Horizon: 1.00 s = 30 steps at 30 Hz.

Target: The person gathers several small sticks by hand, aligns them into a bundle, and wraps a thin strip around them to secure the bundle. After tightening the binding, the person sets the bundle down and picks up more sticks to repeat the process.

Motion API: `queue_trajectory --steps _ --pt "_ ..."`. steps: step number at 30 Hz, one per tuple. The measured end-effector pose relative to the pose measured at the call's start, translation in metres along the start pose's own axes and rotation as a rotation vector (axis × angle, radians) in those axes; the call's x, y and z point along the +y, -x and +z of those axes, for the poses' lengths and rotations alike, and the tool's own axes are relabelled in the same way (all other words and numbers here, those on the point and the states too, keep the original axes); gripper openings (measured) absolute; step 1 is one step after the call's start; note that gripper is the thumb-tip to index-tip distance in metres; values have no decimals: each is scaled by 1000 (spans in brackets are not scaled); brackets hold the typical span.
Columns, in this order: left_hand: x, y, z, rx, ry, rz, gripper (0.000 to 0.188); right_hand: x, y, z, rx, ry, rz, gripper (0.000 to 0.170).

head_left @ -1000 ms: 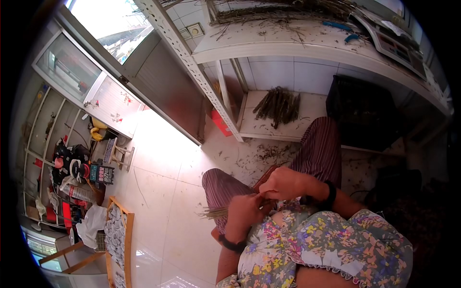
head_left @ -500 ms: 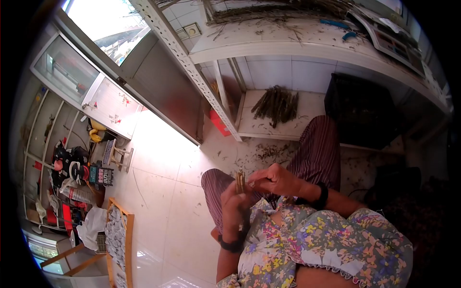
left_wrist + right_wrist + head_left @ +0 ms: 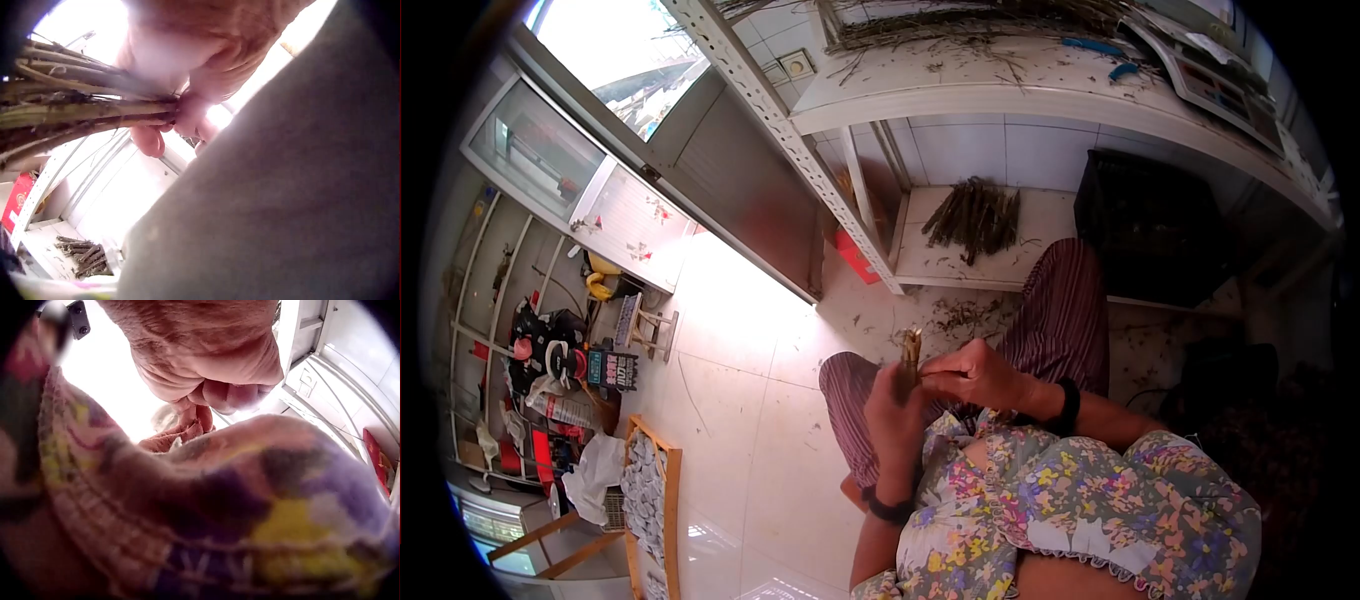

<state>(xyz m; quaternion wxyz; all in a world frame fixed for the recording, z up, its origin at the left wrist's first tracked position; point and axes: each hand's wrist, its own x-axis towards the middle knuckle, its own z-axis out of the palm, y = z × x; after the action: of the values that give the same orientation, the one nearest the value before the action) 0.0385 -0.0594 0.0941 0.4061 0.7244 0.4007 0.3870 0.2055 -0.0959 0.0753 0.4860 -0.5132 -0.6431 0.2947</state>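
Note:
A bundle of thin brown stems (image 3: pixel 912 352) (image 3: pixel 81 112) is gripped in the left hand (image 3: pixel 892 420) (image 3: pixel 206 44), with pale cut ends standing above the fist in the head view. Close on its right, the right hand (image 3: pixel 980 375) (image 3: pixel 206 356) has curled fingers, and its thumb and forefinger pinch at the bundle beside the left fingers. Whether a thin strand lies between those fingertips cannot be told. In the right wrist view the fingertips of both hands meet behind the flowered cloth (image 3: pixel 294 469), which covers much of the view.
Cut stems lie in a pile (image 3: pixel 975 220) on the lower shelf (image 3: pixel 920 262), beside a black crate (image 3: pixel 1150 225). More twigs (image 3: pixel 990 28), blue-handled cutters (image 3: pixel 1092 46) and a scale (image 3: pixel 1210 85) are on the upper shelf. Plant scraps (image 3: pixel 965 318) litter the floor.
Since one second ago, the left hand has turned the bundle from pointing left to standing upright and has moved slightly. The right hand parted from it briefly and is again close beside it.

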Motion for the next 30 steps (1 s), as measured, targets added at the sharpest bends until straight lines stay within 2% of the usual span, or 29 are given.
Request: queue_trajectory --steps 3,6,12,15,18,21,24,27,30 --pt "5 2 6 106 -229 67 33 1 -1 5 80 -82 81 21" --pt "8 0 10 142 -449 274 35 -9 -2 -1 35 -103 165 22" --pt "10 -2 15 138 -547 484 41 -7 -1 0 57 -405 329 20" --pt "12 -2 17 120 -545 498 46 -16 -2 -3 78 -398 352 17" --pt "7 -4 21 104 -404 485 41 -16 -4 -2 210 -437 224 16" --pt "16 -2 20 54 -265 331 40 -7 -5 -5 209 -497 206 14" --pt "17 1 14 23 -224 236 32 -5 -10 -12 291 -469 144 16" --pt "9 5 8 -39 -271 150 28 21 -10 -15 349 -612 215 16" --pt "-10 6 -5 -214 -508 204 22 18 -8 -35 230 -791 302 19"
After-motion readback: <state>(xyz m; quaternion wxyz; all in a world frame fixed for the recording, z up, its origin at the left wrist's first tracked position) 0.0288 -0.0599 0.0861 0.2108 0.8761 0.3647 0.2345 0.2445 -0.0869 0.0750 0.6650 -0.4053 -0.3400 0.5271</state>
